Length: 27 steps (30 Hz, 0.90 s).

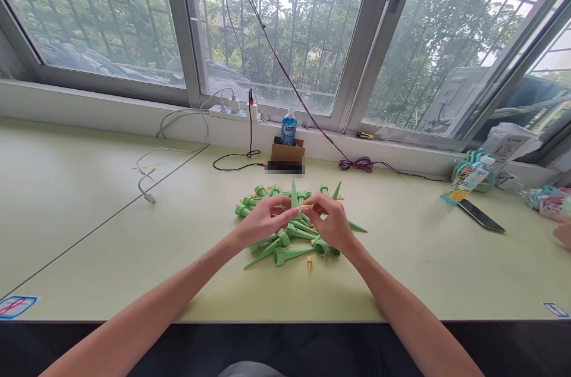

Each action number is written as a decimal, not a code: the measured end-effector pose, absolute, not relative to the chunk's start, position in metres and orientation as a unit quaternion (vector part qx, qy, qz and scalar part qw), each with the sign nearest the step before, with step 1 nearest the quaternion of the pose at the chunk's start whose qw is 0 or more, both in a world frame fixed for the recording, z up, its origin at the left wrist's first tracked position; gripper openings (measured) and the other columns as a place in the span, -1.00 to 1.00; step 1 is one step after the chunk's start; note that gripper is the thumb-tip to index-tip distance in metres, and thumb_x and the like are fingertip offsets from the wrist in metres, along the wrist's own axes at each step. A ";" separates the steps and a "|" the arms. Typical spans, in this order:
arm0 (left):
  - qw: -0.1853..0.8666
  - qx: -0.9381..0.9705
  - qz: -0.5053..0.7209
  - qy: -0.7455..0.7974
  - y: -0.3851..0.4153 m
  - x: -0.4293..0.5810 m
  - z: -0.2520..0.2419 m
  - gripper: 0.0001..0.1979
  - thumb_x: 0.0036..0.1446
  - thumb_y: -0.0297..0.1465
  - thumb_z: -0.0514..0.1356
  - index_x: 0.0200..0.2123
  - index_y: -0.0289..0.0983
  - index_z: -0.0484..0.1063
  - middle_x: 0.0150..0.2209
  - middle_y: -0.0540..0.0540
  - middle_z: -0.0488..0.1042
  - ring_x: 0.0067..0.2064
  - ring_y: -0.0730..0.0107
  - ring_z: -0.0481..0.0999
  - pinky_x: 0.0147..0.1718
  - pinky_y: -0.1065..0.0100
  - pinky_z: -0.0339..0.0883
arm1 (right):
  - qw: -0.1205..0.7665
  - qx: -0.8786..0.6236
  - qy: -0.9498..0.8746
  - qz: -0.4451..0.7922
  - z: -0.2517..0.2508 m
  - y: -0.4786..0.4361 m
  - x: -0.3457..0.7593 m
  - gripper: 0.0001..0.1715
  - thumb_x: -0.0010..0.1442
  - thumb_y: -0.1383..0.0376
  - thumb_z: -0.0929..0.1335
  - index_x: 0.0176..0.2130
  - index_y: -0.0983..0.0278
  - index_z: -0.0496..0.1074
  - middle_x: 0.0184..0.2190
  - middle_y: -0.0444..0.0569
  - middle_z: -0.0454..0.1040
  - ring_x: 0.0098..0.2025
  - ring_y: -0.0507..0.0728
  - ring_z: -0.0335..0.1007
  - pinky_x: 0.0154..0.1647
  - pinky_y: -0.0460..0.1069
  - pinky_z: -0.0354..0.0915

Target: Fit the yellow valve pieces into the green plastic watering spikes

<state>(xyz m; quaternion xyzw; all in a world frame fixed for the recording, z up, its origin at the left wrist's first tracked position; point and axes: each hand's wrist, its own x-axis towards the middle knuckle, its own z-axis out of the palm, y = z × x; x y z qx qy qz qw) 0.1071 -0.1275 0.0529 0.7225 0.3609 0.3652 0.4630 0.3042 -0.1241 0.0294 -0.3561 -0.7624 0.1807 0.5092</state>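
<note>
A pile of green cone-shaped plastic spikes [285, 240] with small yellow parts lies in the middle of the pale green table [111, 246]. Both my hands hover over the pile, fingertips meeting. My left hand [263, 219] has curled fingers pinching a green spike that stands upright between the hands [294, 195]. My right hand [332, 222] pinches a small yellow piece [307, 206] at that spike. One loose yellow tip [309, 264] rests on the table in front of the pile.
A cardboard box [288, 154] and a blue-labelled bottle [289, 126] stand behind the pile. A power strip [234, 110] and cables [232, 160] lie at the sill. At right are a phone [480, 215], a drink pouch [461, 182], packets, and another person's hand [562, 229].
</note>
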 end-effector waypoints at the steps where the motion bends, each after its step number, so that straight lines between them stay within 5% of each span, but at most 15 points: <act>1: 0.437 0.734 0.374 0.362 -0.128 0.107 0.053 -0.65 0.15 -0.11 0.22 -0.41 -0.28 0.30 -0.53 0.06 0.24 -0.49 0.49 0.35 -0.60 0.49 0.22 | 0.508 -0.359 -0.762 0.180 0.029 -0.124 0.304 -0.86 0.24 0.23 0.37 -0.32 0.25 0.40 -0.43 -0.10 0.44 -0.51 0.01 0.34 -0.48 -0.08 0.30; 11: 0.239 0.801 0.437 0.331 -0.125 0.109 0.043 -0.85 0.17 -0.31 0.23 -0.34 -0.27 0.38 -0.33 0.00 0.29 -0.44 0.54 0.42 -0.53 0.48 0.35 | 0.507 -0.355 -0.760 0.196 0.028 -0.124 0.305 -0.85 0.23 0.23 0.37 -0.34 0.24 0.36 -0.47 -0.12 0.41 -0.53 0.01 0.31 -0.47 -0.07 0.30; 27: 0.162 0.817 0.458 0.310 -0.125 0.112 0.038 -0.94 0.23 -0.38 0.18 -0.25 -0.24 0.38 -0.18 -0.05 0.34 -0.46 0.61 0.38 -0.56 0.51 0.33 | 0.503 -0.376 -0.751 0.206 0.033 -0.128 0.301 -0.79 0.24 0.18 0.36 -0.36 0.25 0.36 -0.52 -0.12 0.38 -0.54 0.02 0.30 -0.51 -0.08 0.27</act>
